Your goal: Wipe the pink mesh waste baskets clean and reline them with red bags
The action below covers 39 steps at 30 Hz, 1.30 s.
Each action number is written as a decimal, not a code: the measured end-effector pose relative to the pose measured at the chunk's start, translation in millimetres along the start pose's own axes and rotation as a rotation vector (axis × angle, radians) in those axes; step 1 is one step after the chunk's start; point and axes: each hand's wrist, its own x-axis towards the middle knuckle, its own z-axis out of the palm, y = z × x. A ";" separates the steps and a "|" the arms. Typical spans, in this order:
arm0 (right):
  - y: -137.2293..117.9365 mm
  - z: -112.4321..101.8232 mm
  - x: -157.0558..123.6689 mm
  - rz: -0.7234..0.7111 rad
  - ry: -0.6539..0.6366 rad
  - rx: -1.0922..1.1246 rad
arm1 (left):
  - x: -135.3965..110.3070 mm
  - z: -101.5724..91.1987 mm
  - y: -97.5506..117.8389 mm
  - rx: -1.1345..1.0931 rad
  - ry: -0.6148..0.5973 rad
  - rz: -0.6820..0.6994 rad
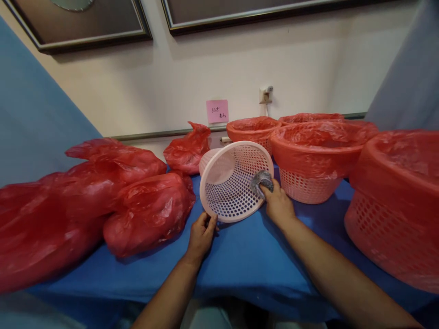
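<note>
A white perforated plastic basket (229, 192) lies tipped on its side on the blue tablecloth (247, 260), its mouth facing me. My left hand (201, 235) grips the basket's lower rim with curled fingers. My right hand (277, 203) reaches into the basket's right side, its fingers closed on a grey metal scouring pad (261, 180) pressed against the inner wall.
Crumpled red plastic bags (103, 201) are heaped on the left; one more (188, 148) lies behind the basket. Several baskets lined with red bags (315, 155) stand at the right and back. A pink note (217, 111) and a wall socket (265, 93) are on the wall.
</note>
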 end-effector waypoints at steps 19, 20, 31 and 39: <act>-1.5 16.9 -7.0 -0.145 -0.084 0.247 | -2.9 1.1 1.7 -0.019 0.004 -0.008; -8.2 23.2 -11.8 -0.231 -0.156 0.324 | -2.3 1.5 0.9 -0.011 -0.026 -0.010; -14.6 18.7 -12.0 -0.227 -0.123 0.203 | -2.5 1.1 3.5 0.084 -0.133 -0.033; -5.7 22.8 -8.0 -0.249 -0.173 0.314 | -4.3 1.4 4.9 0.068 -0.046 0.027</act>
